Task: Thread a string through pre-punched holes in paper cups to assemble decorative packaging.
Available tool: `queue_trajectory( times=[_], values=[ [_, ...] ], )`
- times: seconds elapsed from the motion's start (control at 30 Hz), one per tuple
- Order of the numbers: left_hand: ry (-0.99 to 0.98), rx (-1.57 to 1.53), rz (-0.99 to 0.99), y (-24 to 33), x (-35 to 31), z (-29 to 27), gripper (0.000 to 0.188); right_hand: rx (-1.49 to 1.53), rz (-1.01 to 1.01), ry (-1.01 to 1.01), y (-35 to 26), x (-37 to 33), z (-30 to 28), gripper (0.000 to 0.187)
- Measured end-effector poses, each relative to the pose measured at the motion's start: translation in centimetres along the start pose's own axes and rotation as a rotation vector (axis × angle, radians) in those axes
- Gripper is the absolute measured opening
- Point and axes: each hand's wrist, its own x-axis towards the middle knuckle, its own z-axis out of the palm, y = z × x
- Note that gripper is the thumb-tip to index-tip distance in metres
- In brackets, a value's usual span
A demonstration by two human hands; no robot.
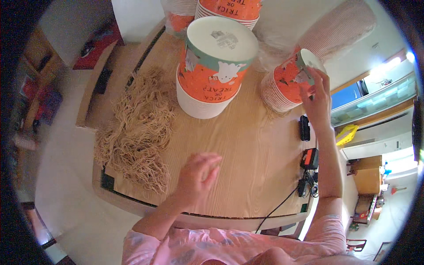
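Observation:
At the right of the table stands a stack of small upside-down paper buckets, orange with a green band and white rims. My right hand grips the top bucket near its base, thumb on the near side and fingers over the upper edge. Over the table's near middle, my left hand hangs with nothing in it, its thumb apart from its bent fingers and slightly blurred. A larger stack of upside-down orange paper buckets with a white ghost figure rises in the middle. Left of it lies a heap of tan stringy fibre.
Behind stand more orange buckets and a plastic-wrapped stack of cups. Along the wooden table's right edge lie a black box-like object, a black-and-orange device and cables. Clear plastic film bunches between the stacks.

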Motion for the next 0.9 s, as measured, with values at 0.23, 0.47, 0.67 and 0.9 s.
queue_trajectory(
  times=[0.23,0.47,0.67,0.9],
  values=[
    [0.379,-0.137,-0.276,-6.7,10.2,-6.3,0.025,0.834,0.390,-0.190,-4.9,-0.5,11.6,0.018],
    [0.309,-0.357,-0.631,-7.4,13.3,-6.7,0.024,1.298,0.826,-0.259,-7.0,-0.6,13.6,0.015],
    [0.311,-0.490,-0.639,-8.5,13.8,-7.1,0.018,1.458,0.930,-0.322,-6.2,-1.0,14.8,0.017],
    [0.342,-0.576,-0.654,-8.6,13.5,-7.5,0.016,1.579,0.932,-0.359,-6.8,-0.6,13.6,0.015]
  ],
)
